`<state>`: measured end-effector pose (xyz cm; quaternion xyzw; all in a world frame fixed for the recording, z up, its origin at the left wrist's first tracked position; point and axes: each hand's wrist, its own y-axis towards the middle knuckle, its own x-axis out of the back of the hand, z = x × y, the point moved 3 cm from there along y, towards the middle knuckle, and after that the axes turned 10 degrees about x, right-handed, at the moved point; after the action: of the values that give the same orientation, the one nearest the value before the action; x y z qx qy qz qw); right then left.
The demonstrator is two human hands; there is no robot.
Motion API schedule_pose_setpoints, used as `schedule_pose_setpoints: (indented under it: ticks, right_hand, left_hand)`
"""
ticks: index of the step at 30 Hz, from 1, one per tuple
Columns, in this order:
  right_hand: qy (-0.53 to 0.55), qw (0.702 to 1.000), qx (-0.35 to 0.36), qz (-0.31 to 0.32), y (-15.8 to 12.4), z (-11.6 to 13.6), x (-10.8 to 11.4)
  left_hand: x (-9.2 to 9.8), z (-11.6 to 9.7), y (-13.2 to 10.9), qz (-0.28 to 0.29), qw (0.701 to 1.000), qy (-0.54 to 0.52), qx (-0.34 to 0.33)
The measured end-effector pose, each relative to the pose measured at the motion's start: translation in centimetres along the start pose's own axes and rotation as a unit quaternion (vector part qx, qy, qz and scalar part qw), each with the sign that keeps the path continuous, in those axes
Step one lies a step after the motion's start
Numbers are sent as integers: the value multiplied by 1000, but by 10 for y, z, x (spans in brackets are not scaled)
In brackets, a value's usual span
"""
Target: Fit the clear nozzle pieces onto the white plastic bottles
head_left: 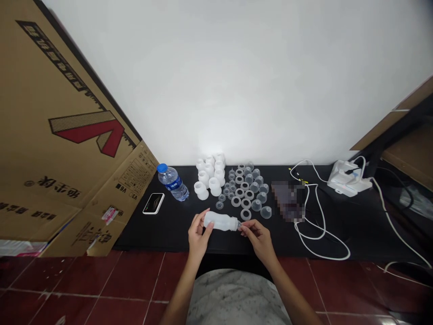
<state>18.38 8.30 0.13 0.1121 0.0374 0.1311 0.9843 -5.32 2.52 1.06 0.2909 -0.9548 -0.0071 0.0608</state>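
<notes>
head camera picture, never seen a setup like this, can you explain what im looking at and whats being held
There is no machine here: these are a person's two bare hands, seen by a camera worn on their head, looking forward and down. The left hand holds a white bottle lying sideways; the right hand has its fingertips at the clear tip on the bottle's neck end. On the black table stand white containers, beside small clear pieces, rings and clear domes. To the left are a water bottle and a white-edged device; to the right, white cables and a pixelated patch I cannot identify.
</notes>
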Motion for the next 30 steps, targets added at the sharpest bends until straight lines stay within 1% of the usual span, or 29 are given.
schedule_pose_setpoints:
  ticks: [5,11,17,22,24,28,30]
  right_hand:
    - [-16,1000,2,3,-2,1,-1]
    - [-53,998,19,26,-1,3,0]
    - [-60,997,38,15,-2,1,1]
    - [-57,998,38,7,-2,1,2]
    - [-53,998,36,8,-2,1,2]
    - [-7,999,44,-2,-1,-1,2]
    - [3,999,42,18,-1,-2,0]
  left_hand:
    - [1,-1,-1,7,1000,-6,6]
    - [2,0,-2,27,999,-31,-7]
    - [1,-2,-3,67,996,-52,0]
    - [0,-5,-3,118,988,-101,6]
    - [1,-4,-2,119,986,-112,17]
    - [1,1,0,96,988,-120,34]
    - [-1,5,0,103,987,-116,37]
